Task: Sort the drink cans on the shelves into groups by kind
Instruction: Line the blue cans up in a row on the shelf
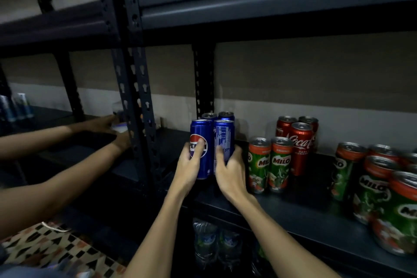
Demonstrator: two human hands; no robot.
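Note:
Several blue Pepsi cans stand in a tight block on the dark shelf (pixel 293 214). My left hand (pixel 188 167) grips the front left Pepsi can (pixel 201 133), thumb across its logo. My right hand (pixel 229 169) grips the front right Pepsi can (pixel 223 136); two more blue cans (pixel 226 116) stand behind. To the right stand two green Milo cans (pixel 268 165) and three red Coca-Cola cans (pixel 300 144). Several more Milo cans (pixel 381 189) crowd the far right.
Another person's two arms (pixel 67 178) reach into the left shelf bay, their hands at a can (pixel 119 127) behind the perforated upright post (pixel 135 88). Pale cans (pixel 19 106) stand at far left. Water bottles (pixel 214 244) sit on the shelf below.

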